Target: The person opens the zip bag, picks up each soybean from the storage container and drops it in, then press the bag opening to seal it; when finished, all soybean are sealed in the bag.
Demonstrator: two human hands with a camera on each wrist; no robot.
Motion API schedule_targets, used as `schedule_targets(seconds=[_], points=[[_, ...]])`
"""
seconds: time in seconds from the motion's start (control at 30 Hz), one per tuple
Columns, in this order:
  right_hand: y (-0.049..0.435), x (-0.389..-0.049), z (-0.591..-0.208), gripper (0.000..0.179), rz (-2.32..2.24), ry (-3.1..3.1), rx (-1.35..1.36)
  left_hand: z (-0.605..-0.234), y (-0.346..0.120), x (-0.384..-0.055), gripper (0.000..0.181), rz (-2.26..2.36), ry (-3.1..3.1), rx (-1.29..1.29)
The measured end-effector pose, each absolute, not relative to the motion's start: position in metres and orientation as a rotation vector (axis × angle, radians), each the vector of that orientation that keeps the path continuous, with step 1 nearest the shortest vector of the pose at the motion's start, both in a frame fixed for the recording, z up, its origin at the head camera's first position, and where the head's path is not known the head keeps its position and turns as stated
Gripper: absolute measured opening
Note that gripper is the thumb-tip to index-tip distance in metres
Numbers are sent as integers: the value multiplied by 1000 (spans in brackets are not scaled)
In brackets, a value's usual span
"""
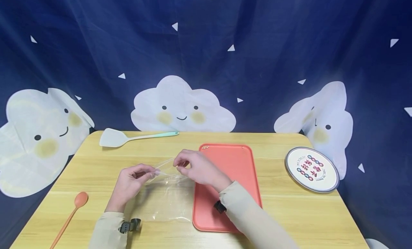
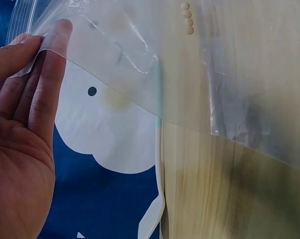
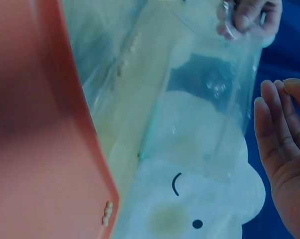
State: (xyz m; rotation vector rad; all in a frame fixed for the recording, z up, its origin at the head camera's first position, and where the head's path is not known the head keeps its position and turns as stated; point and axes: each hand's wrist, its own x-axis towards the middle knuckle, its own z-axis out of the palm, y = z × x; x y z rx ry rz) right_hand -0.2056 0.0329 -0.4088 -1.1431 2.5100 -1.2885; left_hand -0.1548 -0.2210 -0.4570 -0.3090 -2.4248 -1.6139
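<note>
My left hand (image 1: 132, 181) pinches the rim of a clear zip bag (image 1: 167, 202) at its upper left; the zip strips show beside my thumb in the left wrist view. My right hand (image 1: 199, 168) hovers by the bag's mouth, over the left edge of a coral tray (image 1: 230, 192). Its thumb comes against the fingertips in the right wrist view, and anything tiny between them is hidden. Several small pale beads (image 3: 107, 214) lie in a corner of the tray. More beads (image 2: 187, 19) show through the bag's film; whether inside or behind it, I cannot tell.
A white spatula (image 1: 114, 138) with a mint handle lies along the table's back edge. At the left is an orange spoon (image 1: 81, 199). A round white plate (image 1: 312, 168) with red lettering sits at the right. A blue curtain (image 1: 206, 45) hangs behind the table.
</note>
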Motion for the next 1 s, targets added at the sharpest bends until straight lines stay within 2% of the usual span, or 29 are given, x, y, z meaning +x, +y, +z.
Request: schedule_targets(seconds=[0.47,0.73,1.0], points=[[20,-209,-422,12,-1169,2560,-1166,-459,-222,-155,12,-1602,-2405,-334],[37,-215,-420,13,-1462,2510,-1054,-460,-224,-156,11,-1615,-2424,-283],[68,-244,-424,17,-1811,2534,-882,-462,-224,-156,12,-1622,-2438,-277]])
